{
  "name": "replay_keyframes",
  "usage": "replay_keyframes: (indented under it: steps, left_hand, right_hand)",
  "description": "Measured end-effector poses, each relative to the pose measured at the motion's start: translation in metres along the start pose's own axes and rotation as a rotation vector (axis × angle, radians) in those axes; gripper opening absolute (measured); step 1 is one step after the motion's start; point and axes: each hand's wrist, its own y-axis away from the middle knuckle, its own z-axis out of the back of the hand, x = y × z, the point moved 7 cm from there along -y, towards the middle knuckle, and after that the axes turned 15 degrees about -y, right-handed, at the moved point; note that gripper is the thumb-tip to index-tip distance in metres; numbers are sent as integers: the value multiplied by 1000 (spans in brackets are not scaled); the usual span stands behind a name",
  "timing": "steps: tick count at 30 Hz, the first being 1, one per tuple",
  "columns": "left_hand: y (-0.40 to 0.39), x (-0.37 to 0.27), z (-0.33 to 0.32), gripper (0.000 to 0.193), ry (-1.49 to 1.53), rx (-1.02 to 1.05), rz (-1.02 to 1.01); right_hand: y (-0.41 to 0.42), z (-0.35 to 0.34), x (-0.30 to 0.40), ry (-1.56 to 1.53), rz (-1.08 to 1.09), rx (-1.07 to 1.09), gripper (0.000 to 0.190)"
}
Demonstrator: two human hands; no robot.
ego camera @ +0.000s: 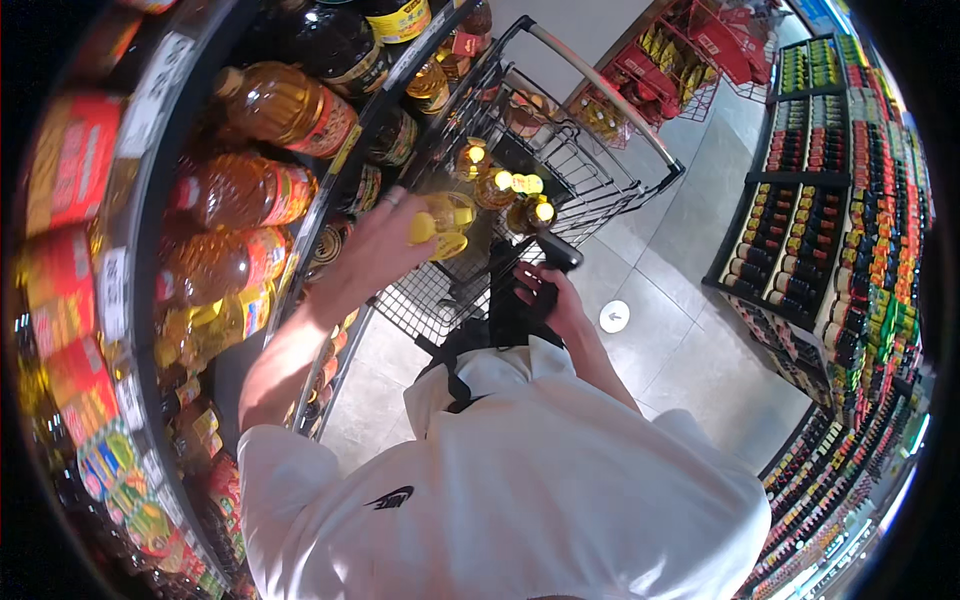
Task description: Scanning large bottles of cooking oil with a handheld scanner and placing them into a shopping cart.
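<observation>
My left hand, with a ring on one finger, is by the shelf edge with thumb and fingers around the cap end of a yellow-capped oil bottle. The bottle lies tilted over the wire shopping cart. Another yellow cap shows just below it. Several upright oil bottles with bright caps stand together in the cart. My right hand is beside the cart, its fingers partly curled near a black rounded object; whether it grips this object is unclear.
Large oil bottles fill the shelves close on the left, behind price-tag rails. The cart's push bar slants across the top. Red wire baskets of packets stand beyond. Bottle-filled shelves line the right side of the tiled aisle.
</observation>
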Motion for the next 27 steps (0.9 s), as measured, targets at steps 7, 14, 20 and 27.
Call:
replay_keyframes:
  steps: [7, 14, 20, 27]
  left_hand:
    - [136, -53, 210, 29, 95, -518, 29]
    - [224, -65, 246, 33, 339, -740, -122]
    - [290, 13, 115, 152, 1215, -867, -155]
    - [320, 98, -46, 101, 1723, -1066, -142]
  right_hand:
    - [27, -151, -71, -134, -56, 741, 30]
    - [110, -195, -139, -217, 11, 634, 31]
    - [176, -222, -174, -240, -116, 793, 29]
    - [217, -199, -205, 618, -67, 747, 32]
